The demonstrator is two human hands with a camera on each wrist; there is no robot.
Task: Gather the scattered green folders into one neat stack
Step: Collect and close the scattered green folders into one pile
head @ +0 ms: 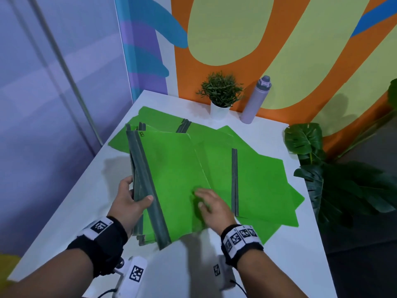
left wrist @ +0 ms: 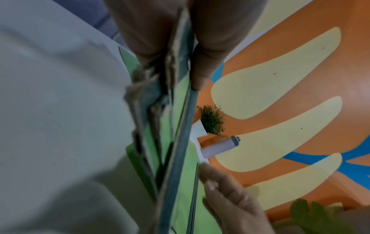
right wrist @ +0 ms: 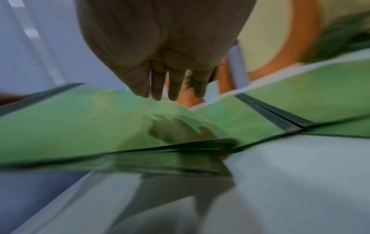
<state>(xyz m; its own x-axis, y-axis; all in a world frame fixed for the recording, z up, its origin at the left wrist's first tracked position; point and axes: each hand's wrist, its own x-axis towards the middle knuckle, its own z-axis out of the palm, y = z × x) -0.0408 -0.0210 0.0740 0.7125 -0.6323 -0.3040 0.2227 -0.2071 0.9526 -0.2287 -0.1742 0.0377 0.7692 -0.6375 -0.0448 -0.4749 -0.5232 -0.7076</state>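
Observation:
Several bright green folders with grey-green spines lie fanned over the white table (head: 247,276). My left hand (head: 133,196) grips the spine edge of a gathered bundle of folders (head: 171,179) at its left side, thumb on top and fingers underneath; the left wrist view shows the same bundle (left wrist: 180,110) pinched between thumb and fingers. My right hand (head: 209,203) hovers flat over the top folder's cover with its fingers straight, holding nothing; in the blurred right wrist view its fingers (right wrist: 158,85) point down at the green sheet (right wrist: 90,123). More loose folders (head: 268,179) spread to the right and behind.
A small potted plant (head: 220,93) and a lilac water bottle (head: 256,100) stand at the table's far edge against the painted wall. A large leafy plant (head: 343,179) rises beside the right edge. Bare table surface shows at the left and front.

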